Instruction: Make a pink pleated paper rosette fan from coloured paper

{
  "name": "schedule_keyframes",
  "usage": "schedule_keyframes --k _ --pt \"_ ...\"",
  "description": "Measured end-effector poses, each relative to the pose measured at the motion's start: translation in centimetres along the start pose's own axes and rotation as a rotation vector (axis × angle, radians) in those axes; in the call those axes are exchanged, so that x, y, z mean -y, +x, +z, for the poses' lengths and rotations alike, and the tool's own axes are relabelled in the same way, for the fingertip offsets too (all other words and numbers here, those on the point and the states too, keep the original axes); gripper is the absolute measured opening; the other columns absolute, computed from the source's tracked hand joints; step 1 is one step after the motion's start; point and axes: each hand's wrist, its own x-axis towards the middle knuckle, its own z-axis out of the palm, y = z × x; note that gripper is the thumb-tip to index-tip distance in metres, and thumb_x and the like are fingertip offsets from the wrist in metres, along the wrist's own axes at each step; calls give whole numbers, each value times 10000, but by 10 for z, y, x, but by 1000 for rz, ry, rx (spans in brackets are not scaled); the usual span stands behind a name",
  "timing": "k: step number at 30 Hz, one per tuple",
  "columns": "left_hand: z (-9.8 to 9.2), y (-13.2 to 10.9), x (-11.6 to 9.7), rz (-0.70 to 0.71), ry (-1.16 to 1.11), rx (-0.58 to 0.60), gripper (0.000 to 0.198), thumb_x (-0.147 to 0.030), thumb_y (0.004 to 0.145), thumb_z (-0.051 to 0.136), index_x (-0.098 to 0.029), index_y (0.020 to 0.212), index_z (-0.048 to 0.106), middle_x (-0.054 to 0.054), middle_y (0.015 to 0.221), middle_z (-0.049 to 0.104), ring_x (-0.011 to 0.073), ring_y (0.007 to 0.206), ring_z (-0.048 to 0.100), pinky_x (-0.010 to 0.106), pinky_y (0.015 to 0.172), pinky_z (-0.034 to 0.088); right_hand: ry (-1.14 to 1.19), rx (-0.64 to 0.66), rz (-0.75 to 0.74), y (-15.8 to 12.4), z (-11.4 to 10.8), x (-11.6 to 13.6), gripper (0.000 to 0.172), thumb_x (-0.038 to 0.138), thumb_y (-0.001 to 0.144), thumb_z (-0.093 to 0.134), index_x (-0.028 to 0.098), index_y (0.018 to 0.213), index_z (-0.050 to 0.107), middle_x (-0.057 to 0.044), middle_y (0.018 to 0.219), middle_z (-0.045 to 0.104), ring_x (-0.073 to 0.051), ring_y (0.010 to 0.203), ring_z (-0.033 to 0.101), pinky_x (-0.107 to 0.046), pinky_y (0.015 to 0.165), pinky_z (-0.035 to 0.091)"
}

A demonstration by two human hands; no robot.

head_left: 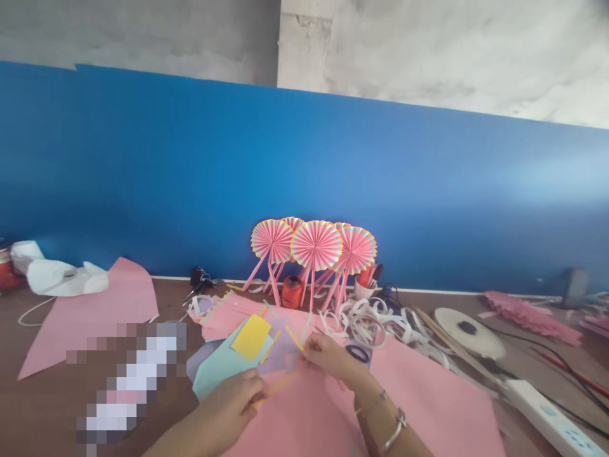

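Note:
My left hand [234,401] is closed in a pinch on the near end of a thin yellow paper strip [278,384]. My right hand [327,357], with bracelets at the wrist, pinches something small at the strip's far end, above a large pink paper sheet [419,406]. Just beyond the hands lie a yellow paper piece [250,336], a pale teal sheet [216,371] and a lilac sheet [281,351].
Several pink pleated paper fans [314,244] on sticks lean against the blue wall. White curled paper strips [375,320], a white round disc [469,331], a power strip [547,416], another pink sheet [102,304], scissors [200,287] and an orange tape dispenser [292,292] lie around.

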Motion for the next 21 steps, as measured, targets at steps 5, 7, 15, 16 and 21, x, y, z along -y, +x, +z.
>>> schedule_keyframes --k 5,7,15,16,21 --pt "-8 1 6 59 64 11 226 -92 818 441 -205 860 633 23 917 623 172 882 573 271 760 391 13 -115 -28 12 0 6 75 113 653 556 173 613 539 46 553 549 -108 570 514 -209 532 349" --pt "-9 2 8 93 106 17 224 -98 840 456 -209 823 650 18 892 622 162 867 569 264 749 385 27 -137 -22 10 -5 5 82 106 638 555 172 594 536 39 547 557 -112 576 516 -209 527 346" --pt "-7 -2 -4 193 512 -75 203 -122 855 530 -209 745 678 43 863 614 209 849 498 336 734 339 114 -64 68 -13 -16 -12 136 179 651 549 162 757 633 24 580 641 -52 365 399 -177 372 271" --pt "-8 -3 -8 189 505 -83 185 -133 845 545 -202 726 669 45 877 616 215 861 499 340 743 343 117 -57 75 -15 -16 -14 129 199 663 542 164 748 632 29 568 624 -47 348 376 -177 358 254" --pt "-10 8 -22 124 221 -218 124 -270 828 588 -220 919 656 54 989 626 249 955 526 385 851 383 109 -32 39 -25 -17 -16 113 279 693 557 178 661 593 56 493 507 -63 389 389 -183 389 274"
